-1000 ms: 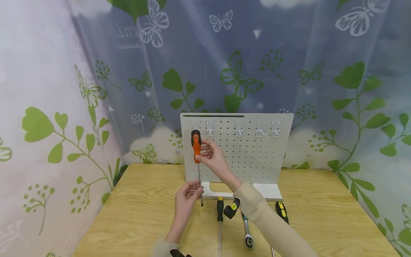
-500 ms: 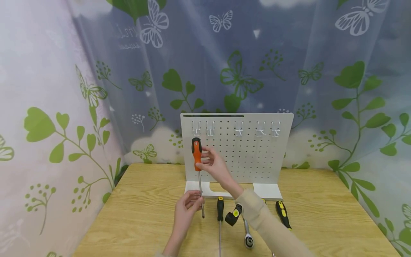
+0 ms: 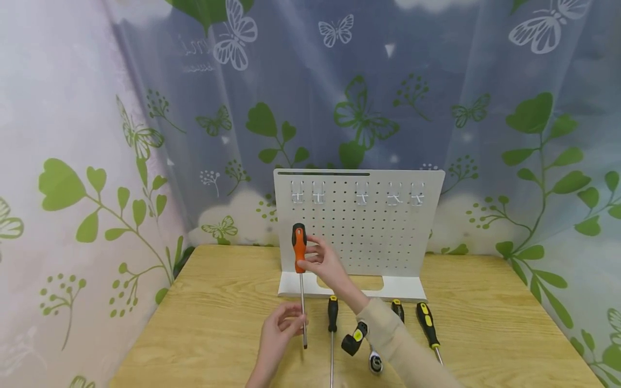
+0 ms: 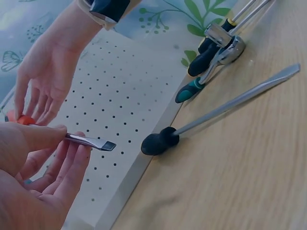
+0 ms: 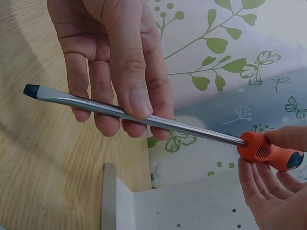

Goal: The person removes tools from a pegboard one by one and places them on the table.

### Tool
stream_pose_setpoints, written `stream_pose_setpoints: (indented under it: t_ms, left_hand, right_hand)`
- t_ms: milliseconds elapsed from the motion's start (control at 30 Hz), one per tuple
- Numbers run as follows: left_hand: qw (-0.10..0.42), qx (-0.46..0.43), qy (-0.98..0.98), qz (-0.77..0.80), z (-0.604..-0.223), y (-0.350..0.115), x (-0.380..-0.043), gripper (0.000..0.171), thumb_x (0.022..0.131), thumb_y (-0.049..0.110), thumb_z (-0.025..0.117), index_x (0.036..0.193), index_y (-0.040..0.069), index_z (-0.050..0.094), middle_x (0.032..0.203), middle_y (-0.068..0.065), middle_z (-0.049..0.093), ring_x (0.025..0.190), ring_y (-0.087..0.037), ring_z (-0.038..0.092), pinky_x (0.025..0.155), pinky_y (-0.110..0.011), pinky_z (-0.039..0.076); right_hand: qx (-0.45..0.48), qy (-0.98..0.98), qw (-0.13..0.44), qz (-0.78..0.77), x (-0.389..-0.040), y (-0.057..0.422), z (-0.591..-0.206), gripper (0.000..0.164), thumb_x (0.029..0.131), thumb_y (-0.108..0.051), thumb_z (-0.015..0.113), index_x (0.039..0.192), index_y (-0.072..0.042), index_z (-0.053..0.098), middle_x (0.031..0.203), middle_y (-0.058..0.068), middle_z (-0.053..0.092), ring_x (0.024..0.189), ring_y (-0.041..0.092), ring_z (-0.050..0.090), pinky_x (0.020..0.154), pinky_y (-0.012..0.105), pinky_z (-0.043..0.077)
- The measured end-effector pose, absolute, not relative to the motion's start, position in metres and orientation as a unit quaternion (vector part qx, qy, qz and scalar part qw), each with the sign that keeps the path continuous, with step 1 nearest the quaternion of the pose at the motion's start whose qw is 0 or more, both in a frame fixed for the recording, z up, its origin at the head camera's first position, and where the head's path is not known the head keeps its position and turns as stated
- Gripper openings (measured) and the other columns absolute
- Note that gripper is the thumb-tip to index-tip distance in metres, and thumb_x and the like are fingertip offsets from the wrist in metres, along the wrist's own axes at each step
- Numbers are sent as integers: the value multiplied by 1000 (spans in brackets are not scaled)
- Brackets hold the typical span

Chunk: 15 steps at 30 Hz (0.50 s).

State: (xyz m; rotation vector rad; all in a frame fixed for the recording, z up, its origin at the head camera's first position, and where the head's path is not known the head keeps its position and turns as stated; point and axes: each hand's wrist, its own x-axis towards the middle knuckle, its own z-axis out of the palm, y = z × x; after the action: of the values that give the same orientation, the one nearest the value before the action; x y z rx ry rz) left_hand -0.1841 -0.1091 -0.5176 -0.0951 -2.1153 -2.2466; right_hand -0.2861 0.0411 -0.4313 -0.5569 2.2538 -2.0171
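Observation:
A flat-blade screwdriver (image 3: pixel 299 249) with an orange and black handle stands upright, tip down, in front of the white pegboard. My right hand (image 3: pixel 329 268) pinches the lower end of its handle between thumb and fingers. Lower down, my left hand (image 3: pixel 281 330) pinches the steel shaft (image 5: pixel 182 128) just above the tip. The dark blade tip (image 4: pixel 109 145) pokes out past the left fingers in the left wrist view. Both hands are above the wooden table, left of a black-handled screwdriver (image 3: pixel 332 313).
The pegboard (image 3: pixel 368 231) carries a row of several clear hooks (image 3: pixel 361 194) near its top. On the table (image 3: pixel 208 323) lie a ratchet wrench (image 3: pixel 375 362), a yellow-and-black screwdriver (image 3: pixel 427 323) and another black-and-yellow handle (image 3: pixel 398 310), partly behind the right sleeve. A patterned curtain hangs behind.
Both hands have come down toward the table with the orange screwdriver, away from the hooks. Their grip on handle and shaft stays the same.

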Motion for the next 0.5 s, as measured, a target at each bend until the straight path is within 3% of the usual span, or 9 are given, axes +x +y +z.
stream_pose_setpoints:
  t_ms: [500]
  left_hand:
    - [-32,-31,-701,-712,-528,-123,-166,31,94,8,72,118,-10,63,105,-16,70,85,-14,69,75,-29,63]
  right_hand:
    - [-172,732,68,-656,-279,43,-462,69,94,-9,72,153,-2,36,129,25,63,101,30,69,93,45,56]
